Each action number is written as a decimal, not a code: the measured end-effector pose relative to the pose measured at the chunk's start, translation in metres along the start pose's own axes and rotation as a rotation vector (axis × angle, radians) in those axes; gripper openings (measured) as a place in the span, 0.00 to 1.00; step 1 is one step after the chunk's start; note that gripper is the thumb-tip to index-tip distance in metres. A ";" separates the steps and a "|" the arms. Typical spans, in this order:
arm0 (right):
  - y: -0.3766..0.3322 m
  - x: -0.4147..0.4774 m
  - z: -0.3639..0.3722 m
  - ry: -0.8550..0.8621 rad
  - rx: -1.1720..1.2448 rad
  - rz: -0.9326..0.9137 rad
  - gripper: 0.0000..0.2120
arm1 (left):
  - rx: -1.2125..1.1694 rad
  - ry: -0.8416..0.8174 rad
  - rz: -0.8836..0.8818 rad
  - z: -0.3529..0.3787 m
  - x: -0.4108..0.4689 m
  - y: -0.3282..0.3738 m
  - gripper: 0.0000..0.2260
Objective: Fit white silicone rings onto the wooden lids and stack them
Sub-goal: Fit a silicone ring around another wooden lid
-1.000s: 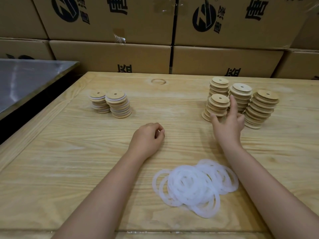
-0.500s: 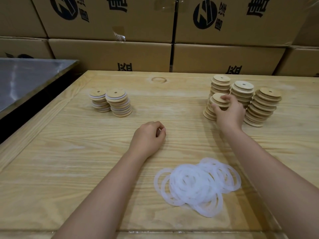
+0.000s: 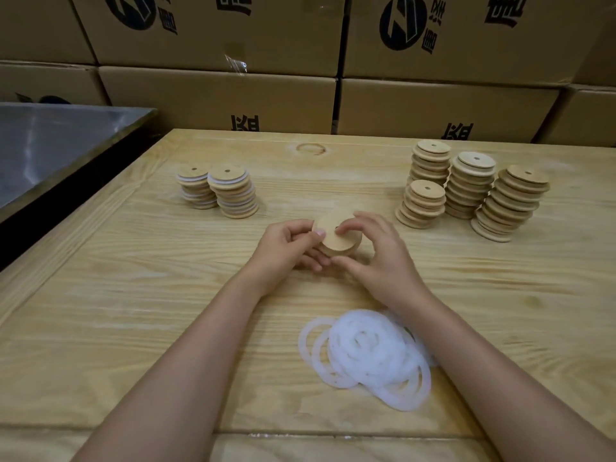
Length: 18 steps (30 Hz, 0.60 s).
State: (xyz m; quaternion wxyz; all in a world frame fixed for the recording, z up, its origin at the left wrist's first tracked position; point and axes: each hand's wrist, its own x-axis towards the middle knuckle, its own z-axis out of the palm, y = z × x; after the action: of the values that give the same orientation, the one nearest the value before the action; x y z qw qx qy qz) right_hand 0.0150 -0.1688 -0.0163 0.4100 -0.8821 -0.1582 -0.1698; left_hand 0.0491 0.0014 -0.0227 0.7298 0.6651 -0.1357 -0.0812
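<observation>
Head view: round wooden lids [image 3: 336, 237] between fingers [image 3: 367, 219]

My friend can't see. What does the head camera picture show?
The left hand and right hand hold a few wooden lids over a wooden table. White silicone rings lie piled nearer; ringed lid stacks stand left, bare lid stacks right.

Left hand [image 3: 286, 243], right hand [image 3: 376, 258]: both bare. Nails short, trimmed; left thumbnail [image 3: 320, 233] plainly visible. Left forearm [image 3: 186, 355] and right forearm [image 3: 483, 358] bare, smooth, uncovered from wrist to near frame edge.
</observation>
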 end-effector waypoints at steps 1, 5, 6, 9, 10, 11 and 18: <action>0.002 -0.001 0.001 -0.015 -0.019 0.009 0.17 | 0.010 -0.001 -0.013 -0.001 0.000 0.000 0.05; 0.002 -0.003 -0.001 -0.046 -0.078 0.022 0.20 | 0.122 0.034 -0.029 0.000 0.002 -0.004 0.03; 0.000 -0.004 -0.003 -0.027 -0.083 0.037 0.20 | 0.153 0.036 -0.029 0.000 0.002 -0.005 0.03; -0.005 -0.005 -0.019 -0.024 -0.023 0.091 0.10 | 0.227 0.018 -0.028 0.000 0.002 -0.006 0.03; -0.006 -0.005 -0.026 -0.126 0.006 0.110 0.07 | 0.250 0.008 -0.028 0.000 0.002 -0.006 0.03; -0.007 -0.006 -0.032 -0.280 0.028 0.125 0.05 | 0.271 -0.002 -0.026 0.000 0.002 -0.007 0.03; -0.004 -0.012 -0.039 -0.760 -0.006 0.158 0.06 | 0.319 -0.047 0.014 0.002 0.001 -0.005 0.09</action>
State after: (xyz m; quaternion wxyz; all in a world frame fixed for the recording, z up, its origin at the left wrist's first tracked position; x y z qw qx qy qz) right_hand -0.0041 -0.1981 0.0054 0.3313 -0.8928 -0.2298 0.2009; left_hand 0.0495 -0.0010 -0.0273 0.6120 0.7696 -0.1686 -0.0692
